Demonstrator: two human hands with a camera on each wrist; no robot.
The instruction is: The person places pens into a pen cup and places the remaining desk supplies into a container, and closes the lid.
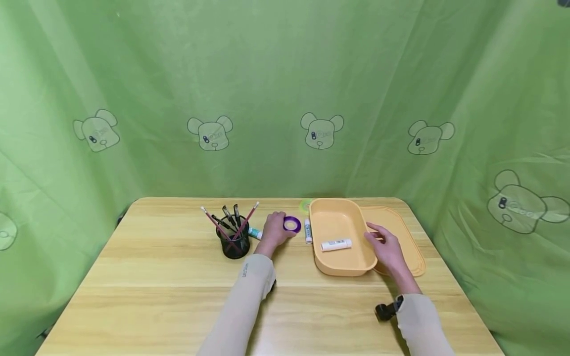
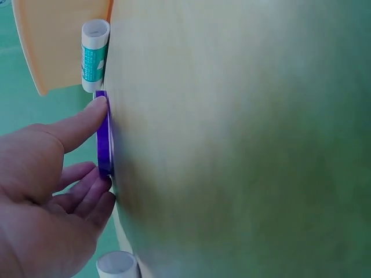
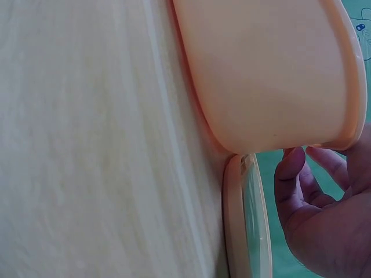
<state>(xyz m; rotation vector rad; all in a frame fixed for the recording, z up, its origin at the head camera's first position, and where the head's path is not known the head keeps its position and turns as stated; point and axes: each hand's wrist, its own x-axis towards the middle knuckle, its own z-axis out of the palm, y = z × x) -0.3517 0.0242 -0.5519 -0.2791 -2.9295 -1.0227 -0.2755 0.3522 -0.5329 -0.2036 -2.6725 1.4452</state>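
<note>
My left hand point(image 1: 273, 231) pinches a purple roll of tape point(image 1: 292, 224) between thumb and fingers, low over the wooden table. In the left wrist view the tape point(image 2: 104, 136) stands edge-on between thumb and fingertips. A glue stick point(image 1: 308, 231) lies between the tape and an orange plastic box point(image 1: 346, 272); another glue stick point(image 1: 255, 233) lies left of the hand. My right hand point(image 1: 386, 248) holds the box's right rim, with thumb and fingers bent against it; in the right wrist view the box wall point(image 3: 272, 75) partly hides the fingertips. A white glue stick point(image 1: 336, 245) lies inside the box.
A black mesh pen holder point(image 1: 235, 246) with pencils and brushes stands on the left. The orange lid point(image 1: 411, 247) lies right of the box, partly under it. A yellow-green ring point(image 1: 305, 205) sits behind the box's left side. A green curtain point(image 1: 267, 99) surrounds the table.
</note>
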